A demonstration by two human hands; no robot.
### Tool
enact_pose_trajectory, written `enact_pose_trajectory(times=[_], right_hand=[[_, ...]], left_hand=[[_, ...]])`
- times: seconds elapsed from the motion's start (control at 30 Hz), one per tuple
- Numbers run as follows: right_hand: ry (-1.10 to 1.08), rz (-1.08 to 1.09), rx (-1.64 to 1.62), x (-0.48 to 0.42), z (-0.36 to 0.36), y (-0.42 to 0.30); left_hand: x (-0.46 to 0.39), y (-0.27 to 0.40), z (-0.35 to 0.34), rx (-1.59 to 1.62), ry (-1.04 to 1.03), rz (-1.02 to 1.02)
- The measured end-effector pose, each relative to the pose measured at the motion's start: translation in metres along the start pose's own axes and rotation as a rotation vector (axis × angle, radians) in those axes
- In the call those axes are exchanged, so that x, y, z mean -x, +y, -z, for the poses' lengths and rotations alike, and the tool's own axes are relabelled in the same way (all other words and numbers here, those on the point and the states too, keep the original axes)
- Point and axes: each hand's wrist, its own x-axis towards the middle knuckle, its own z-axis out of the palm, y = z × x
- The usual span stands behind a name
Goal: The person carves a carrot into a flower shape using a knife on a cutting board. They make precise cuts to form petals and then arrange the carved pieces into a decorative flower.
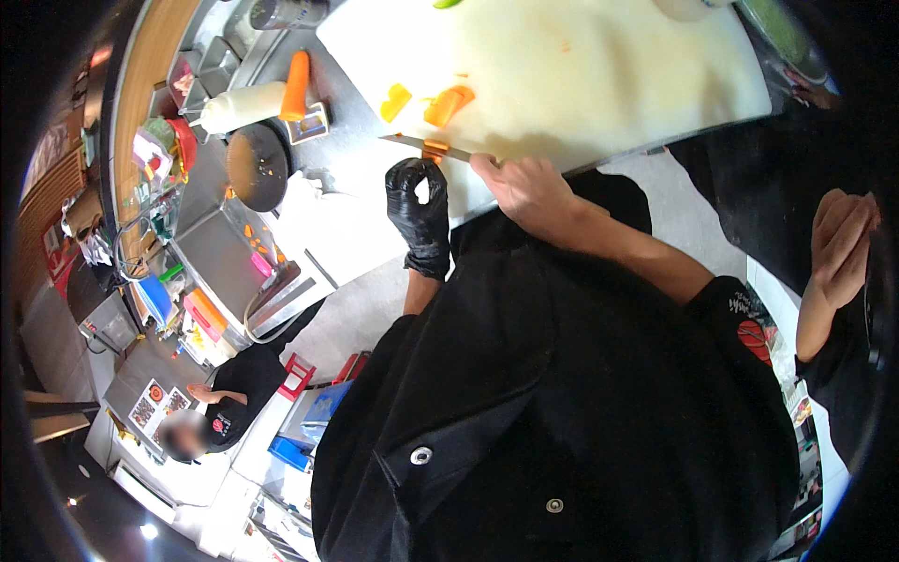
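Note:
My right hand (528, 184), bare, is closed on the handle of a kitchen knife (458, 152) near the front edge of the white cutting board (597, 84). The blade lies across a small orange carrot piece (435, 150). My left hand (418, 193), in a black glove, is curled right beside that piece; whether its fingertips hold it cannot be told. Farther up the board lie more cut carrot pieces (442, 107) and another flat piece (395, 102). A long peeled carrot (296, 86) rests to the left, off the board, by a squeeze bottle.
A white squeeze bottle (242, 107), a round dark-rimmed dish (258, 168) and a white cloth (302, 204) are on the left. Beyond is a metal sink (225, 260) with orange scraps. One person stands close at the right, a hand (841, 246) visible; another (242, 393) is at lower left.

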Motion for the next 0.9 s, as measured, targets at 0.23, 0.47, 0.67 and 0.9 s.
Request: enact_pose_trajectory(times=[0.23,0.47,0.67,0.9], right_hand=[[0.119,0.023,-0.065,0.002,-0.005,0.015],[-0.007,-0.083,-0.177,-0.004,-0.003,0.026],[0.077,-0.324,-0.426,-0.020,0.009,0.027],[0.262,-0.517,-0.498,-0.017,0.049,0.032]], left_hand=[[-0.005,0.009,-0.009,0.233,0.046,0.300],[0.002,-0.031,0.000,0.752,0.143,0.857],[-0.034,-0.071,-0.009,0.722,0.237,0.589],[-0.112,-0.048,-0.004,0.001,-0.263,-0.109]])
